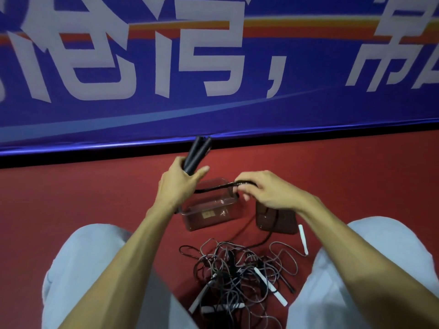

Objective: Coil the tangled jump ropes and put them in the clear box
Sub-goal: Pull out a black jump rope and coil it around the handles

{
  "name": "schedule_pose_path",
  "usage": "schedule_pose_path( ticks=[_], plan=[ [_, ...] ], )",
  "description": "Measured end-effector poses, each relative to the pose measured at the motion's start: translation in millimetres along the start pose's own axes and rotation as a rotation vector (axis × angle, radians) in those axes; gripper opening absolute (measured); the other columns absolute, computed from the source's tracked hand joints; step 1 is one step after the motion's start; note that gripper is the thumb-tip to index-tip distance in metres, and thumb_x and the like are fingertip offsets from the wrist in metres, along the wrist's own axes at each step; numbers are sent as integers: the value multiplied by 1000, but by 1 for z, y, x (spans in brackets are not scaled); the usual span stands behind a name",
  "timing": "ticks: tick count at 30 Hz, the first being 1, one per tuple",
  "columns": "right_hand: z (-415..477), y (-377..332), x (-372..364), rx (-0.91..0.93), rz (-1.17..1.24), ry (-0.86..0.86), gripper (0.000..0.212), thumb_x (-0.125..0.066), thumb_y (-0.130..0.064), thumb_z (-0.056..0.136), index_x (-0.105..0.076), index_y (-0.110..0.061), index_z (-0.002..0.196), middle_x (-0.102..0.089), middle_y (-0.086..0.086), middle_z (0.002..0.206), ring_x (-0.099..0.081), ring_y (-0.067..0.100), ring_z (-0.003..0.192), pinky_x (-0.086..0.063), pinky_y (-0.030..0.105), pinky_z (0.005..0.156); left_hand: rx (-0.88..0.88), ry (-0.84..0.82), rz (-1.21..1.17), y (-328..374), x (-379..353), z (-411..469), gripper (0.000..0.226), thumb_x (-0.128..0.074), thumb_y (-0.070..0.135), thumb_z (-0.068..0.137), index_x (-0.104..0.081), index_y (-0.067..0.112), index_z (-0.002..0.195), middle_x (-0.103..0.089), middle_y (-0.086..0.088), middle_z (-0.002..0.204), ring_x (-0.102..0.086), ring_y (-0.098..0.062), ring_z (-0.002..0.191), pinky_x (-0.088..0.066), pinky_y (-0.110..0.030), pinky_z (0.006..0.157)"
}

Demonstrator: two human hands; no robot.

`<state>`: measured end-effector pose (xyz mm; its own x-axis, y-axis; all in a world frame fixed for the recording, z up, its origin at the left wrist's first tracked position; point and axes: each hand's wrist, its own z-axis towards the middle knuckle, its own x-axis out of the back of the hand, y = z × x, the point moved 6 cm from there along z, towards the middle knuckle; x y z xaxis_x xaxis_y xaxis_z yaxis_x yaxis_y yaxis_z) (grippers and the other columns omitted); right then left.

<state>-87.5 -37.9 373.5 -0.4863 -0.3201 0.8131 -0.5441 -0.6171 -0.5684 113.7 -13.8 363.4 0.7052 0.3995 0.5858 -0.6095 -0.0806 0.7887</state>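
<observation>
My left hand (177,184) is wrapped around two black handles (198,151) held side by side, their ends sticking up past my knuckles. My right hand (266,191) pinches the black rope (213,188), which stretches from fingers to fingers. Just beneath that span sits the clear box (206,218) (on the red floor). The tangled jump ropes (237,269) lie nearer me, below both wrists.

Clear glossy plastic box (209,205) — matt black handles (197,153) — red carpet-like floor (71,198).

the clear box (228,216) stands open-topped; a taut black rope (213,188) crosses above it; tangled ropes (237,269) crowd the floor (95,198) nearer.
</observation>
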Motion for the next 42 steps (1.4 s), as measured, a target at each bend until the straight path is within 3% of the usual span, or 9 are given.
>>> schedule_pose_path(
  ticks=[4,8,12,14,18,23,29,34,42],
  plan=[
    [-8,6,23,-7,97,196,16,-48,-14,100,-64,-16,99,-54,0,63,-52,5,47,-52,23,49,79,-334,-187,-6,-32,-6,40,-61,58,84,-56,20,95,-45,3,67,-38,-9,46,-31,-20,42],
    [-11,5,35,59,-9,343,9,-60,-18,94,-69,-17,95,-65,-3,75,-59,6,62,-45,19,59,14,-541,-165,5,-46,-18,34,-62,53,85,-56,20,95,-44,5,64,-34,-2,37,-26,-16,36],
    [-4,6,32,62,-63,427,6,-72,-30,81,-76,-26,83,-67,-5,77,-60,11,76,-47,30,72,-221,-590,364,11,-64,-34,54,-64,73,72,-59,33,107,-66,6,89,-62,-7,75,-45,-23,63],
    [-3,10,30,1,-55,481,12,-74,-40,73,-76,-29,77,-69,-9,75,-62,8,76,-50,35,73,-283,-610,444,15,-75,-44,53,-58,79,71,-56,36,102,-65,3,84,-61,-15,74,-46,-29,63],
    [-3,27,36,-191,103,534,17,-85,-37,65,-76,-23,70,-70,-13,68,-63,0,71,-48,19,70,-384,-538,397,31,-72,-50,41,-43,71,86,-58,36,100,-59,4,70,-58,-18,65,-43,-32,59],
    [-3,42,19,-335,669,324,18,-83,-22,67,-75,-11,78,-68,-2,71,-58,8,71,-41,24,69,-445,-491,204,40,-58,-52,36,-34,49,98,-58,23,90,-47,6,63,-43,-13,55,-34,-32,56],
    [2,38,4,-450,1207,258,17,-54,-18,95,-63,-12,83,-60,4,72,-42,9,49,-27,21,51,-355,-332,-95,40,-36,-36,37,-22,36,99,-40,20,70,-44,1,59,-34,-9,48,-31,-31,49],
    [6,20,-17,-411,1027,57,15,-48,-5,96,-61,0,90,-62,10,76,-36,7,49,-18,15,40,-200,-180,-289,33,-30,-27,43,-16,32,96,-55,23,113,-52,3,65,-41,-2,42,-34,-22,43],
    [-10,4,-39,-404,399,-347,3,-51,-14,99,-49,-13,101,-53,7,73,-64,25,59,-55,31,48,62,-132,-340,8,-36,-16,47,-19,35,89,-51,10,67,-51,-10,57,-38,-19,41,-33,-27,48]
  ],
)
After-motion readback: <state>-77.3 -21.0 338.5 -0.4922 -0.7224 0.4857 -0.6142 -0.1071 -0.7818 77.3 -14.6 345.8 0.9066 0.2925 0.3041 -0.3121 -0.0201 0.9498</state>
